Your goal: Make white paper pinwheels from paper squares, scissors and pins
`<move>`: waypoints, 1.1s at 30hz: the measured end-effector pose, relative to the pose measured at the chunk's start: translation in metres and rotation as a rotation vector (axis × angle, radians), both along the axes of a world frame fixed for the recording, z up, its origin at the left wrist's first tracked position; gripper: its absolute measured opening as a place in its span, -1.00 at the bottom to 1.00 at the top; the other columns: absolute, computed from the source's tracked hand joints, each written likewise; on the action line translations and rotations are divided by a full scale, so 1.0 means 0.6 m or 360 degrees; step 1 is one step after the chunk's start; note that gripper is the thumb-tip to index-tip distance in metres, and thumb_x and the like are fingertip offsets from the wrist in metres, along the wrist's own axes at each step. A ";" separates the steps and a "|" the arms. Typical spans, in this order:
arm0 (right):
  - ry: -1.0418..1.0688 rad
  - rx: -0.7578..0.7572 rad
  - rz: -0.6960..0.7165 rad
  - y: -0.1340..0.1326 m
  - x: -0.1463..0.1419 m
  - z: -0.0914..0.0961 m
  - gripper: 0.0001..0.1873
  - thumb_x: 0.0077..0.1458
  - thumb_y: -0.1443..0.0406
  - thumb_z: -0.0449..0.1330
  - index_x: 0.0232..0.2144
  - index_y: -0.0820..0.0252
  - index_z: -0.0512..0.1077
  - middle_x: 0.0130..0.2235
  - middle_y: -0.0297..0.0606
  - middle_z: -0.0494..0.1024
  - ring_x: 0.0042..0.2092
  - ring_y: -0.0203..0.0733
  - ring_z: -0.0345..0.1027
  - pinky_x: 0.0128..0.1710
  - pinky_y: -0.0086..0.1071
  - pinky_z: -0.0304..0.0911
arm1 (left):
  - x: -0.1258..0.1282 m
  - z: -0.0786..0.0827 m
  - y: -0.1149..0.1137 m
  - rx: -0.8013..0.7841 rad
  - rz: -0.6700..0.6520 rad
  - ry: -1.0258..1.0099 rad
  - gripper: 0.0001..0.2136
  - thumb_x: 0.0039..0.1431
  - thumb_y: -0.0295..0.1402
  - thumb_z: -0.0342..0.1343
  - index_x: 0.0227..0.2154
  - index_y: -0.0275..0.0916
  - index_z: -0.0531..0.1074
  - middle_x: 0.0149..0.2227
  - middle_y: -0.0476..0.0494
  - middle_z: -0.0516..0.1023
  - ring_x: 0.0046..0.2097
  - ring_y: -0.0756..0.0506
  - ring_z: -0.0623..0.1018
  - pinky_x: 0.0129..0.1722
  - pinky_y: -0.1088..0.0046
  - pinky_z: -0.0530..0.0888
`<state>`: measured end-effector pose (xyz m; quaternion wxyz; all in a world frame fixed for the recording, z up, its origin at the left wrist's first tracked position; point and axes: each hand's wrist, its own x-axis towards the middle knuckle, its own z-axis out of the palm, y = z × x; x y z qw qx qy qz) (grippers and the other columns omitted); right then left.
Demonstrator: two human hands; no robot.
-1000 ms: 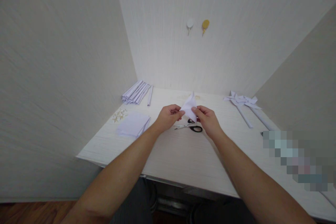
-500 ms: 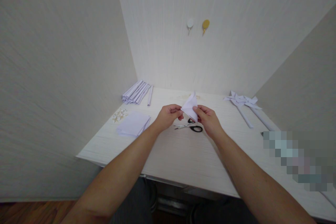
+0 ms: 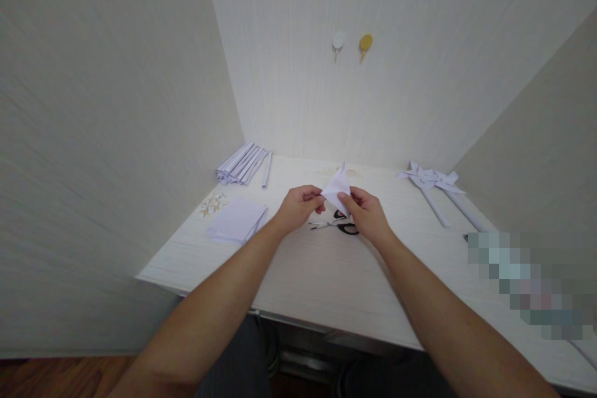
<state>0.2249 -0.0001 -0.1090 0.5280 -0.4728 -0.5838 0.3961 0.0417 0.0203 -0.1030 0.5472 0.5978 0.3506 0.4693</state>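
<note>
A white folded sheet of paper [image 3: 337, 186], roughly triangular, is held up above the table between both hands. My left hand [image 3: 302, 204] is closed, pinching the paper's left corner between thumb and fingers. On the other side my right hand [image 3: 367, 208] grips the paper, its thumb pressed on the front face and the fingers behind. Below the hands lie scissors [image 3: 347, 229] with black handles, their blades pointing left; the right hand partly covers them.
Rolled paper sticks [image 3: 242, 163] lie at the back left. Nearer are small pins [image 3: 213, 204] and a paper stack [image 3: 237, 219]. Paper pinwheels [image 3: 431, 177] on sticks lie at the right. Two hooks, one white [image 3: 338, 41], one yellow [image 3: 366, 43], hang on the wall. A blurred-out patch [image 3: 527, 286] covers the right edge.
My right hand has shifted slightly left, its thumb sliding further over the paper. The paper has tilted a little; the left hand stays almost still.
</note>
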 end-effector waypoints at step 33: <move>-0.0075 0.0117 -0.0142 -0.004 -0.006 -0.009 -0.62 0.01 0.03 0.32 -0.23 0.17 0.53 -0.41 -0.30 0.53 -0.43 -0.22 0.30 -0.44 -0.34 0.20 | -0.001 0.004 -0.008 0.0075 0.0043 0.0153 -0.85 0.09 -0.31 0.22 -0.45 -0.30 0.49 -0.53 -0.04 0.54 -0.46 0.01 0.47 -0.39 0.49 0.39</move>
